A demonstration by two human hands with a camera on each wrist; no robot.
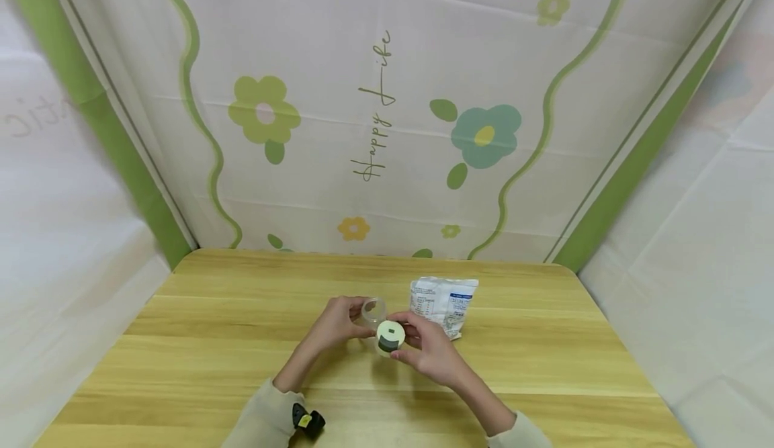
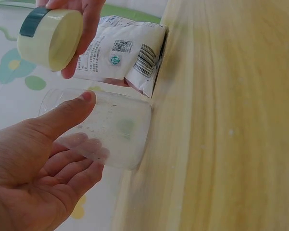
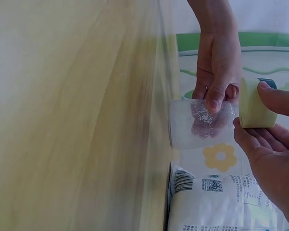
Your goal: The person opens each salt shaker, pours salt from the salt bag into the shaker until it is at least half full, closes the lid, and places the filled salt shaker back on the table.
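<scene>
A clear plastic jar (image 2: 120, 127) stands on the wooden table with its mouth uncovered; a few white specks cling to its wall. My left hand (image 1: 340, 324) grips the jar from the side, thumb on the near wall and fingers round the far one. Just above and to the right of the jar's mouth, my right hand (image 1: 431, 348) holds a pale yellow lid (image 3: 255, 103) between thumb and fingers. The lid is tilted and apart from the jar, and a dark green label (image 2: 34, 21) wraps over its edge.
A white printed bag (image 1: 444, 303) stands on the table behind my right hand. Near my left sleeve lies a small black object with a yellow tag (image 1: 308, 421). The wooden table (image 1: 242, 340) is enclosed by flower-printed cloth (image 1: 375, 99).
</scene>
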